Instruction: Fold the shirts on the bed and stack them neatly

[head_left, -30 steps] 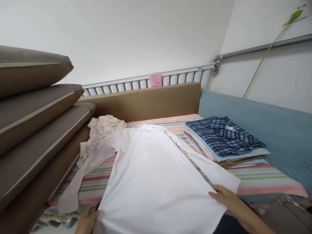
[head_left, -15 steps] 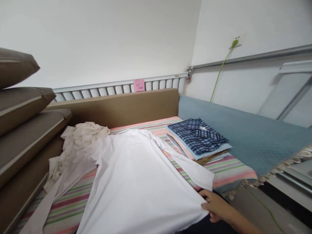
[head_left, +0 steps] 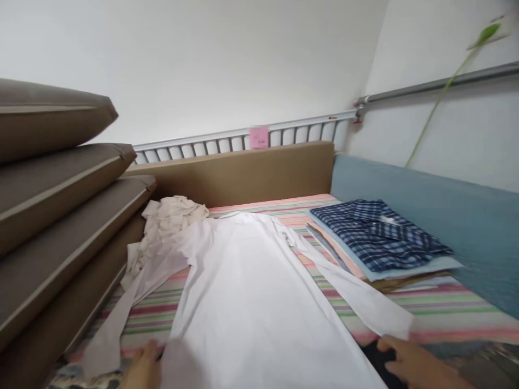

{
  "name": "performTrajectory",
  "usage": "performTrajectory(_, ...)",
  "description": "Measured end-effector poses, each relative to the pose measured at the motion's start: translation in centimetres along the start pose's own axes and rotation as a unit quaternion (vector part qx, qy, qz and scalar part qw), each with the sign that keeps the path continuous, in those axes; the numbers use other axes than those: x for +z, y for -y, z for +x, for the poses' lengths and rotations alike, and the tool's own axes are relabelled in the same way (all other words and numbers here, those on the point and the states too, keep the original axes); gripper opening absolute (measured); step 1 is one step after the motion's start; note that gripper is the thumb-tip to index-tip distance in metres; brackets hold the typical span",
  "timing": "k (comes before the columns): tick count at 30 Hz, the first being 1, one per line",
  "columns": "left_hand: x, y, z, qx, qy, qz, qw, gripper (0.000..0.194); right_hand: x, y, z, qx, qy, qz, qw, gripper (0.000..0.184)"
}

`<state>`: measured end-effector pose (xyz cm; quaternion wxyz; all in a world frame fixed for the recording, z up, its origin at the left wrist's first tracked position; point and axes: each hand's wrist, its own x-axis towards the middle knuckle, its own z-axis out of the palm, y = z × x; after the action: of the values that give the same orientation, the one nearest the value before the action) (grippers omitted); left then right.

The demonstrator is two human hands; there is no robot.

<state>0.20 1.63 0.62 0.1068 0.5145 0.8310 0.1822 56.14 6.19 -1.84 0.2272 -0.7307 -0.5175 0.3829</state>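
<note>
Note (head_left: 259, 137) is illegible; right hand (head_left: 413, 364) gapes empty beside white shirt (head_left: 259, 302); grip of left hand (head_left: 142, 368) unclear

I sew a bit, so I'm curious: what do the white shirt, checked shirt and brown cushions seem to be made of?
White shirt: probably thin cotton or a blend, matte, as it lies in soft, shallow creases.
Checked shirt: likely woven cotton, matte, no shine on its folds.
Cushions: smooth covers with pale edging, perhaps fabric or imitation leather; the look leaves it open.
</note>
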Motion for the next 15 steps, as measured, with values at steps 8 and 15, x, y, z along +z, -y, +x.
performTrajectory(8,8.8,-16.6,6.7,0.262,-0.039,-0.043,0.963,0.051,9.4,13.6,4.2,-0.300,-0.066,-0.095,0.947,0.042)
performTrajectory(15,11.1,-9.7,15.8,0.137,-0.071,0.138,0.978,0.052,15.5,10.9,8.3,-0.378,-0.076,-0.260,0.886,0.044)
